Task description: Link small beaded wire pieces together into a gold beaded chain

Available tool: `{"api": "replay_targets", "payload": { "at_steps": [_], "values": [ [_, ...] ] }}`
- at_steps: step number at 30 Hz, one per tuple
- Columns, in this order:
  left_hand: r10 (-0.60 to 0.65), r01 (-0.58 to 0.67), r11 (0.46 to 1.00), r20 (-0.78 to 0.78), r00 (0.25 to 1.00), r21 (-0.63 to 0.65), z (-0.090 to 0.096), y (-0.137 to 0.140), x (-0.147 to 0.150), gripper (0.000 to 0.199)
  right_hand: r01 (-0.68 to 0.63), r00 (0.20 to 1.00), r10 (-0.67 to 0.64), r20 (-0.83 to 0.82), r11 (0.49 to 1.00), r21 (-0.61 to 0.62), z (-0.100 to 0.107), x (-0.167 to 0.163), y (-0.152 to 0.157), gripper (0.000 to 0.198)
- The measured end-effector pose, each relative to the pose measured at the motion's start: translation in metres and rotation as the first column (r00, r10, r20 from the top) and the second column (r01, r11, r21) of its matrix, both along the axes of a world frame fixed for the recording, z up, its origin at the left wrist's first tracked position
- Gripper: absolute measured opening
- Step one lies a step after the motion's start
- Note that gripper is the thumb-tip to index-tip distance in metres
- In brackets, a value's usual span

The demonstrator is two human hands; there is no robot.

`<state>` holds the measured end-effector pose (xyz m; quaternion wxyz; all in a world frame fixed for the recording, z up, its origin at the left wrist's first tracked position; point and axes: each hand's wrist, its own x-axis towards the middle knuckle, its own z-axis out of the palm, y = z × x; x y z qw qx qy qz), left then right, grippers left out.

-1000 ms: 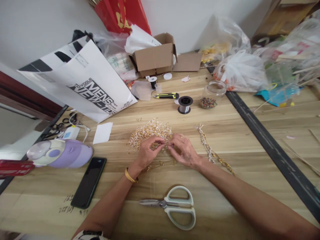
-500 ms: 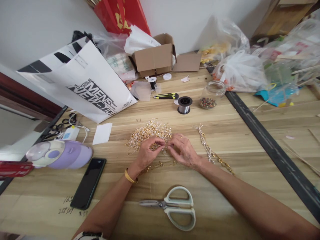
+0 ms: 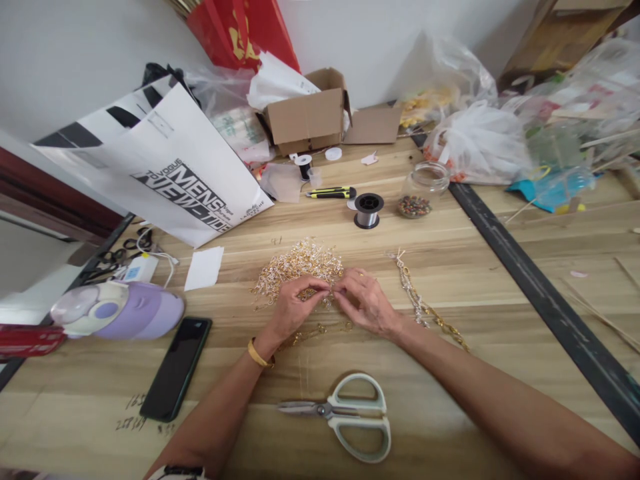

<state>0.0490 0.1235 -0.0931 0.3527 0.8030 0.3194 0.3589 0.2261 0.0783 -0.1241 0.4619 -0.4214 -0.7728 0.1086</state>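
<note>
My left hand [image 3: 300,303] and my right hand [image 3: 367,300] meet at the near edge of a pile of small gold and pale beads or links [image 3: 300,260]. Thumb and forefinger of each are pinched together, fingertips almost touching; what sits between them is too small to make out. Below the hands a thin gold strand [image 3: 320,330] lies on the wood. Right of my right hand rests a chain-like strand of gold and silver pieces [image 3: 413,293]. White-handled scissors [image 3: 350,410] lie nearer me, blades pointing left.
Behind the pile are a spool of clear line [image 3: 369,212], a yellow-black utility knife [image 3: 331,193] and a glass jar with beads [image 3: 423,190]. Leftward lie a phone [image 3: 176,367], a purple bottle [image 3: 135,310] and a white paper bag [image 3: 185,167]. A cardboard box [image 3: 310,117] stands at the back.
Both hands keep nearly the same pinched pose at the pile. The view has shifted very slightly; nothing else has visibly moved.
</note>
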Motion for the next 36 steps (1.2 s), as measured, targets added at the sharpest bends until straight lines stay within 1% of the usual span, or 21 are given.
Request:
{"api": "replay_targets", "payload": {
  "at_steps": [6, 14, 21, 25, 28, 32, 36],
  "values": [
    [-0.007, 0.007, 1.000, -0.006, 1.000, 0.014, -0.0011, 0.0001, -0.0002, 0.005, 0.006, 1.000, -0.006, 0.002, 1.000, -0.008, -0.0007, -0.0002, -0.0003, 0.005],
    [-0.029, 0.032, 0.999, -0.080, 0.996, 0.034, 0.0037, -0.0028, 0.0007, 0.007, -0.002, 1.000, 0.002, 0.006, 1.000, -0.008, -0.0005, -0.0002, 0.0001, 0.005],
    [-0.019, 0.018, 1.000, -0.096, 0.995, -0.011, 0.0020, -0.0031, 0.0001, 0.006, 0.000, 1.000, 0.000, 0.014, 1.000, -0.017, -0.0020, -0.0001, -0.0004, 0.005],
    [-0.016, 0.013, 0.999, -0.072, 0.997, -0.047, 0.0012, -0.0037, 0.0006, 0.005, -0.013, 1.000, 0.013, 0.003, 1.000, 0.006, -0.0021, -0.0008, -0.0009, 0.006],
    [-0.009, 0.005, 0.996, -0.055, 0.998, -0.086, -0.0007, -0.0050, 0.0012, 0.009, -0.013, 1.000, 0.013, 0.013, 1.000, 0.023, -0.0018, -0.0012, -0.0012, 0.007],
    [-0.014, 0.008, 0.993, -0.048, 0.999, -0.114, -0.0032, -0.0057, 0.0013, 0.010, -0.012, 0.999, 0.012, 0.034, 1.000, 0.002, -0.0015, -0.0010, -0.0010, 0.005],
    [0.028, -0.031, 0.991, -0.025, 0.999, -0.133, -0.0025, -0.0036, 0.0005, 0.009, 0.034, 0.997, -0.033, 0.067, 0.999, -0.007, -0.0002, -0.0007, -0.0020, 0.005]
  ]
}}
